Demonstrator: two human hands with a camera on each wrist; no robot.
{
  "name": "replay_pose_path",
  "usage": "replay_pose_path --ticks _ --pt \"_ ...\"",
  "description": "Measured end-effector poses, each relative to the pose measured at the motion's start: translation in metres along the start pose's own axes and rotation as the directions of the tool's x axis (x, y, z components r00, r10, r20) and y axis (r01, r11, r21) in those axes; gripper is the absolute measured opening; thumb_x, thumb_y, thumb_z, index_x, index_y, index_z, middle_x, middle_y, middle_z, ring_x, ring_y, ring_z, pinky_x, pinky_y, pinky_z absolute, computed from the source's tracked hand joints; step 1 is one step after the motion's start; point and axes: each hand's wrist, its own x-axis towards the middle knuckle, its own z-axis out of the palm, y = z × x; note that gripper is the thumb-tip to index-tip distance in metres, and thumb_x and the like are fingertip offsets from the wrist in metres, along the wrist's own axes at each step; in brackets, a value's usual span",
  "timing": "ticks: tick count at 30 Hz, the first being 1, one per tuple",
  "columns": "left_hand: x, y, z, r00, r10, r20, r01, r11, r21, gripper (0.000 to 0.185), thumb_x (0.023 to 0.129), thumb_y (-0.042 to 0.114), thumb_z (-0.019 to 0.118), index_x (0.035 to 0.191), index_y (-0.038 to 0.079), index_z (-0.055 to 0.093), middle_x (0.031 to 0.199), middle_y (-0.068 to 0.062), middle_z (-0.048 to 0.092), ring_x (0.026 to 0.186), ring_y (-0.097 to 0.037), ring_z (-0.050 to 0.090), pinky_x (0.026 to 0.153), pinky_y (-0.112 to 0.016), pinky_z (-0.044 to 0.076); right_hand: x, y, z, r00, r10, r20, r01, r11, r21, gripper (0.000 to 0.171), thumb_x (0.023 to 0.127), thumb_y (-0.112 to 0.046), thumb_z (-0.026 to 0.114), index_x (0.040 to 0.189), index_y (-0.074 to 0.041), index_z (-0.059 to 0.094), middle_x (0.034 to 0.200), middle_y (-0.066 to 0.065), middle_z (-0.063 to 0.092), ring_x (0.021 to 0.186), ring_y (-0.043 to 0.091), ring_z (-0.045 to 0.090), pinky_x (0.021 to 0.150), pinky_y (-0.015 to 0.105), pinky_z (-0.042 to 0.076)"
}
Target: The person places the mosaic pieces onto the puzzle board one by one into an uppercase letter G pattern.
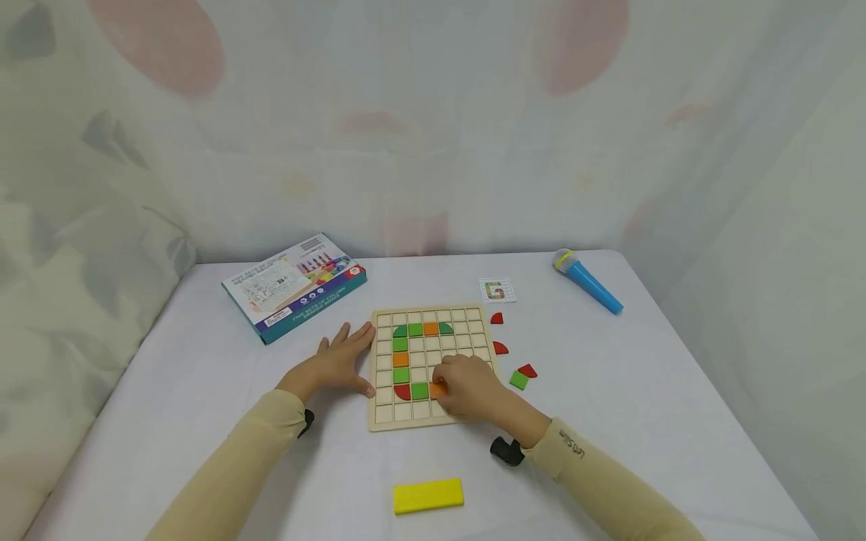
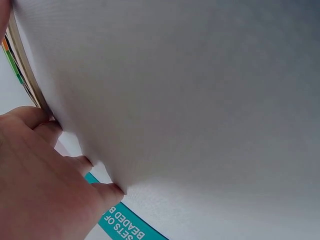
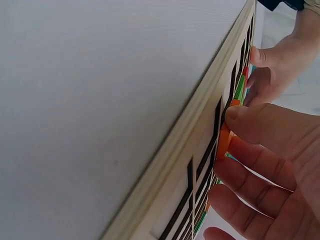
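Observation:
A wooden grid board (image 1: 425, 426) lies on the table with coloured tiles set in its squares. Along its left edge rests my left hand (image 1: 338, 364), fingers spread, the thumb and a fingertip against the frame. My right hand (image 1: 468, 387) is over the lower right part of the board. Between its thumb and fingers it pinches an orange square tile (image 3: 224, 142), close to the grid, beside a green square tile (image 1: 419, 391) and a red quarter-circle tile (image 1: 402, 392). Up the left column and across the top run green and orange tiles, with green quarter-circles at two corners.
Right of the board lie red quarter-circle tiles (image 1: 501, 348) and a green square tile (image 1: 519, 380). A pattern card (image 1: 497, 290) sits behind them, a blue toy microphone (image 1: 590, 282) farther right. The game box (image 1: 294, 287) lies back left, a yellow block (image 1: 428, 497) in front.

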Motion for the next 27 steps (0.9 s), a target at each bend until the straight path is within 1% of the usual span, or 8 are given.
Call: replay_pose_path --ticks 7,12,21,27 --pt "0.0036 -0.002 0.0017 1.0 0.003 0.0 -0.003 1.0 -0.001 0.124 0.052 0.058 0.079 0.149 0.014 0.015 0.155 -0.005 0.007 0.139 -0.039 -0.007 0.102 -0.068 -0.002 0.0016 -0.0022 -0.0029 0.999 0.033 0.037 -0.033 0.999 0.001 0.018 0.08 -0.024 0.068 0.096 -0.017 0.068 0.082 -0.01 0.056 0.074 0.009 0.048 0.065 0.025 0.042" --pt "0.003 -0.0018 0.0021 1.0 0.011 -0.005 -0.011 1.0 -0.002 0.124 0.052 0.057 0.08 0.149 0.013 0.016 0.155 -0.005 0.007 0.139 -0.04 -0.006 0.101 -0.069 -0.002 0.0024 -0.0036 -0.0046 0.997 0.047 0.065 -0.045 0.999 -0.023 0.018 0.081 -0.026 0.068 0.097 -0.017 0.068 0.082 -0.01 0.055 0.075 0.009 0.048 0.066 0.026 0.042" --pt "0.0021 -0.0008 0.0004 1.0 0.018 0.0 -0.018 1.0 -0.008 0.123 0.053 0.055 0.08 0.149 0.012 0.016 0.155 -0.006 0.007 0.138 -0.041 -0.006 0.1 -0.07 -0.002 0.0009 -0.0041 -0.0068 0.997 0.057 0.059 -0.055 0.998 -0.035 0.015 0.08 -0.026 0.068 0.093 -0.018 0.068 0.078 -0.011 0.053 0.072 0.009 0.046 0.064 0.026 0.04" --pt "0.0046 -0.0039 0.0028 1.0 -0.007 0.009 0.007 1.0 -0.007 0.124 0.053 0.057 0.079 0.149 0.016 0.013 0.155 -0.002 0.004 0.139 -0.038 -0.008 0.101 -0.068 -0.003 0.0011 -0.0054 -0.007 0.995 0.063 0.077 -0.06 0.998 -0.035 0.017 0.081 -0.026 0.068 0.096 -0.018 0.069 0.08 -0.01 0.053 0.072 0.009 0.046 0.064 0.025 0.04"
